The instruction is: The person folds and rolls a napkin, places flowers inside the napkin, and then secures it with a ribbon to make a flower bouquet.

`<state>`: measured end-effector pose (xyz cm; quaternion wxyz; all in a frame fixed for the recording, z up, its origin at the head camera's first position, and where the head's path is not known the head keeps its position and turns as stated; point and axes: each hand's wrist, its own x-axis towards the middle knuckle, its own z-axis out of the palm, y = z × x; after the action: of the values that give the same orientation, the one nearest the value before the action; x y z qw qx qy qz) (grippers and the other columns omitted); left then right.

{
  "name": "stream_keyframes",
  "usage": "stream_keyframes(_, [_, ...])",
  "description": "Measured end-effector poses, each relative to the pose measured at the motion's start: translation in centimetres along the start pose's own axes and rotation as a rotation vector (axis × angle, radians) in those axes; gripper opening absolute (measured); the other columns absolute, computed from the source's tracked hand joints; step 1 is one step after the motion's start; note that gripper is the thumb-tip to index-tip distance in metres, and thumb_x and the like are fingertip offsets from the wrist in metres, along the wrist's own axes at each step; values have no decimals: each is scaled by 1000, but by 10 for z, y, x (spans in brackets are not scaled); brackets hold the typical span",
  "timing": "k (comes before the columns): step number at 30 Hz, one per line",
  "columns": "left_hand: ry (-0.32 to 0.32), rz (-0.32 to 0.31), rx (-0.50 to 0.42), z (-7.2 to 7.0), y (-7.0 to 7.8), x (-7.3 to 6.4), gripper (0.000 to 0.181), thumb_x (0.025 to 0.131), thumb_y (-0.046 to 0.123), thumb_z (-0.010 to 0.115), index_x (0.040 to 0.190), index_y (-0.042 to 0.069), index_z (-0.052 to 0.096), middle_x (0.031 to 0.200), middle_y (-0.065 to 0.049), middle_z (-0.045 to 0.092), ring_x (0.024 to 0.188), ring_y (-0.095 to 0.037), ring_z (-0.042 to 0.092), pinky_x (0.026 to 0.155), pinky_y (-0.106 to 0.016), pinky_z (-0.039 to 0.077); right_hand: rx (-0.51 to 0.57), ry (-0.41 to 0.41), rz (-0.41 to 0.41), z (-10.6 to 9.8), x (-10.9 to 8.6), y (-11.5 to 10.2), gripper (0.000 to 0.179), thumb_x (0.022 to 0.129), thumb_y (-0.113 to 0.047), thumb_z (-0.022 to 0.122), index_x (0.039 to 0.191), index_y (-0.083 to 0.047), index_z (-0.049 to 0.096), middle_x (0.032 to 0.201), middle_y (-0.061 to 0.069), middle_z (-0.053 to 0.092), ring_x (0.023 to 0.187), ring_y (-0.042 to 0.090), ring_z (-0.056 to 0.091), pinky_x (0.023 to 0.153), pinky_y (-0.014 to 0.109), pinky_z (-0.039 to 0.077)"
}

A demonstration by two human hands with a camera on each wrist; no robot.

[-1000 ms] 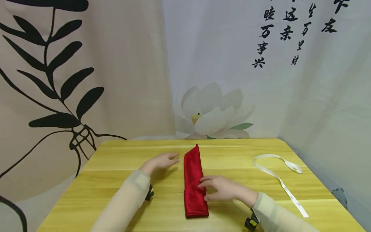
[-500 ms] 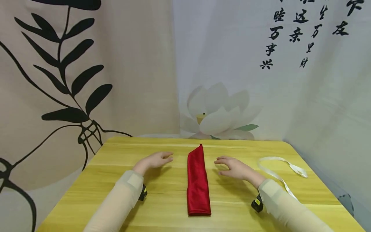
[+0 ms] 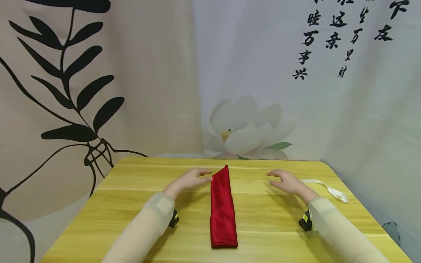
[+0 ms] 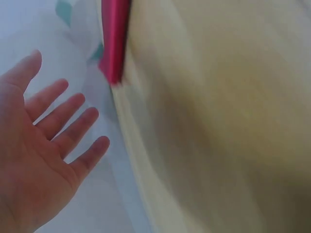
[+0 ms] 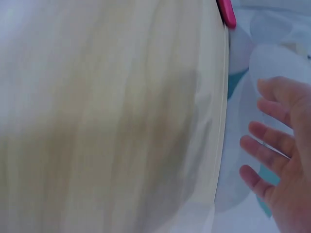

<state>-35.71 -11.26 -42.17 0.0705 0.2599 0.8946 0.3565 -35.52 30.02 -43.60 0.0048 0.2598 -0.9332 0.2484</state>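
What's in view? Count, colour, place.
cloth: 1, red, mid-table
ribbon: 1, white, table's right
table: 1, yellow, beneath
backdrop: count unclear, beige and grey, behind table
plant print: 1, black, backdrop's left
flower print: 1, whitish, backdrop's middle
lettering: several columns, black, upper right
small print: 1, dark, backdrop's lower right
wrist cameras: 2, black, at cuffs
sleeves: 2, cream, on arms
left hand: 1, bare, left of cloth
right hand: 1, bare, between cloth and ribbon

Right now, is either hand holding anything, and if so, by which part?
Nothing is held. The left hand is near the far end of the red cloth without gripping it; the right hand is empty, away from the cloth.
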Motion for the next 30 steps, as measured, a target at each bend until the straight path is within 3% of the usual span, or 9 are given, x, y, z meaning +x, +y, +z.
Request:
stream_keyframes(6, [-55,46,56,19,36,36,47,94,41,61,132,12,61,133,-7,58,120,-24,54,97,-40,43,-29,21,30,-11,-1,19,37,95,-12,60,129,3,57,129,24,55,115,46,52,92,58,42])
stream_keyframes(11, [-46,23,-48,33,72,64,40,95,40,60,127,17,64,129,-2,60,117,-23,56,92,-38,47,-51,51,63,-21,-7,32,35,94,-6,60,127,5,58,127,26,56,112,48,52,90,59,42])
stream_keyframes(16, [-34,26,-126,56,104,85,38,95,40,60,124,16,67,124,3,63,115,-21,58,92,-38,47,-66,43,111,-28,-18,45,38,92,-4,61,128,6,56,128,29,54,112,50,51,89,60,43])
stream_keyframes(21, [-15,4,-285,95,129,100,35,95,40,61,120,18,69,117,5,65,110,-17,59,91,-37,47,-77,34,147,-29,-23,56,44,90,-5,61,132,4,54,132,29,51,117,50,48,92,61,40])
stream_keyframes(25, [-24,-64,-444,129,145,108,34,94,41,62,120,19,68,113,5,66,102,-16,62,85,-39,50,-88,20,157,-28,-24,62,43,88,-3,60,131,2,57,132,27,52,121,48,46,95,61,38])
stream_keyframes(30, [-36,-137,-636,162,161,109,34,96,37,60,121,15,67,117,0,65,101,-22,64,86,-47,51,-58,-4,226,-25,-28,67,38,87,-3,61,125,-2,63,132,26,52,123,48,44,95,61,39])
